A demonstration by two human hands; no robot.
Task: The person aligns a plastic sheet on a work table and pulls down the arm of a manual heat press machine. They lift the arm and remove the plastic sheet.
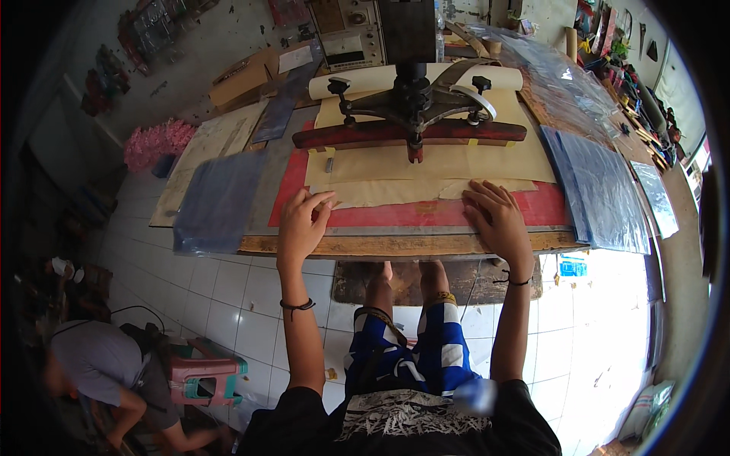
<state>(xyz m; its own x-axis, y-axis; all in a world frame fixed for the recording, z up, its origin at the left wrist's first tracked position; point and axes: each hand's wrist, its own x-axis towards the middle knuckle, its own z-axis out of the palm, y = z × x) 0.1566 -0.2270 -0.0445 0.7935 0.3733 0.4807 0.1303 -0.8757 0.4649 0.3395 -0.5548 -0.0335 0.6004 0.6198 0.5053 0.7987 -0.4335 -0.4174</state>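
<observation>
While flat on tan paper sheet, left hand, right hand, fingers spread.

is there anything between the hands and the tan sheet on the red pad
Nothing visible. The left hand and right hand both rest with fingertips on the front edge of the tan paper-like sheet on the flat red pad. The dark red press bar sits farther back.

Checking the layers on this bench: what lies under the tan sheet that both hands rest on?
Under the tan sheet a red pad shows along the near edge and left side; its middle is covered.
</observation>
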